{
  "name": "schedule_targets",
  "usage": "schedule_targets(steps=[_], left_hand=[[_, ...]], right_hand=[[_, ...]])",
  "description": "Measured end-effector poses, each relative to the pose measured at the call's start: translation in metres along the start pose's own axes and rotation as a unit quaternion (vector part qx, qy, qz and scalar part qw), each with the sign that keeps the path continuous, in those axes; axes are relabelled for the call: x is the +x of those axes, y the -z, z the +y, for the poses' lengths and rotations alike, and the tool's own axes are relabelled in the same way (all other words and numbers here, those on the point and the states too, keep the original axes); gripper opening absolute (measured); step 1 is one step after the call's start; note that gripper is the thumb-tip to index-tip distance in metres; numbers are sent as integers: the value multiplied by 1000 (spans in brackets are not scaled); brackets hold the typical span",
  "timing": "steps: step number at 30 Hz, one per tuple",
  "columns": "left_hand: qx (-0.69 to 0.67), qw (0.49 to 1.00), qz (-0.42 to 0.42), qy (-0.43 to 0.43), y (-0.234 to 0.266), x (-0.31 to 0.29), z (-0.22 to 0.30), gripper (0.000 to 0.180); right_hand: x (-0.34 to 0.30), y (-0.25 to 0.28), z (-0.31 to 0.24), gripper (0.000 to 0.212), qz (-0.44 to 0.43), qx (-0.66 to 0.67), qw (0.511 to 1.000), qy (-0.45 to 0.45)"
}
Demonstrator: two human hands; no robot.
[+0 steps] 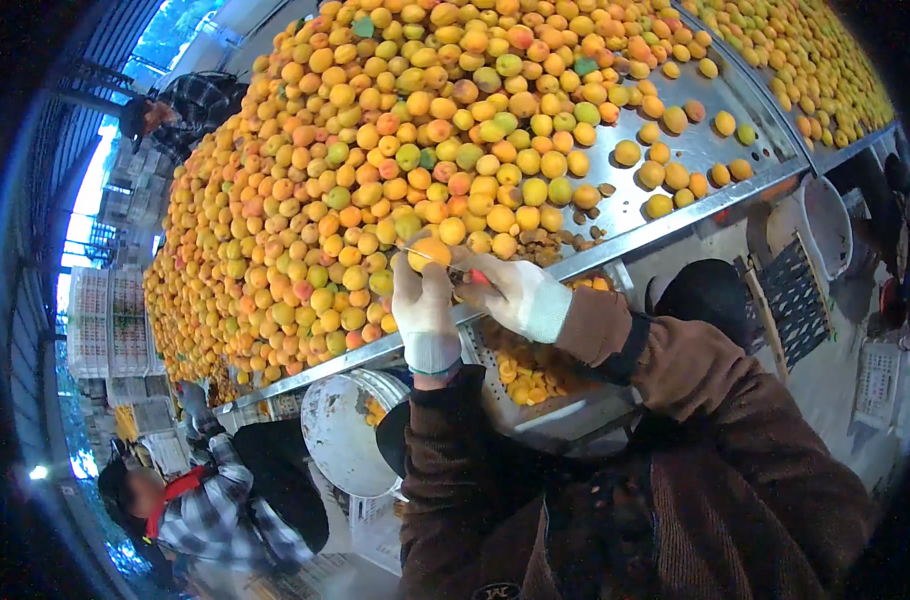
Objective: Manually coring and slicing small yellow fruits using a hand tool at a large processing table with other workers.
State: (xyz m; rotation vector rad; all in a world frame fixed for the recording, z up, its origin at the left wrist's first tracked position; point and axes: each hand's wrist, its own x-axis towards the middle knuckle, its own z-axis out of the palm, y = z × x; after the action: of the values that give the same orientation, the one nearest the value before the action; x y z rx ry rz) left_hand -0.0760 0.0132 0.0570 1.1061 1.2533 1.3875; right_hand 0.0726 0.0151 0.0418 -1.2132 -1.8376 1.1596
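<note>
By the table's near edge [685, 218], left hand [425, 305] clamps a fruit [431, 254], right hand [527, 297] what looks like a knife [479, 277]; best turn the fruit against it.

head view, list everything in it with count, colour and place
Metal table: one, silver, ahead
Piled fruit: too many to count, orange-yellow, some greenish, on table
Leaves: a few, green, among fruit
Held fruit: one, orange-yellow, near table edge
Knife: one, reddish handle, at held fruit
Container: one, whitish, below table edge
Cut fruit: uncounted, yellow-orange, in container
Buckets: two, whitish, left and right
Crates: many, mostly whitish, left and right
Other people: at least two, checked clothing, left
Left hand: one, pale glove, holding fruit
Right hand: one, pale glove, holding knife
</note>
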Motion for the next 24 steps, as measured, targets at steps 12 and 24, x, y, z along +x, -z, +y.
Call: schedule_targets(steps=[12, 24], left_hand=[[94, 991, 7, -91, -1, -17, -27, 40], [277, 938, 69, -197, 2, -9, -5, 33]], right_hand=[[0, -6, 3, 46, -11, -65, 998, -17], [0, -11, -4, 38, 15, 105, 994, -10]])
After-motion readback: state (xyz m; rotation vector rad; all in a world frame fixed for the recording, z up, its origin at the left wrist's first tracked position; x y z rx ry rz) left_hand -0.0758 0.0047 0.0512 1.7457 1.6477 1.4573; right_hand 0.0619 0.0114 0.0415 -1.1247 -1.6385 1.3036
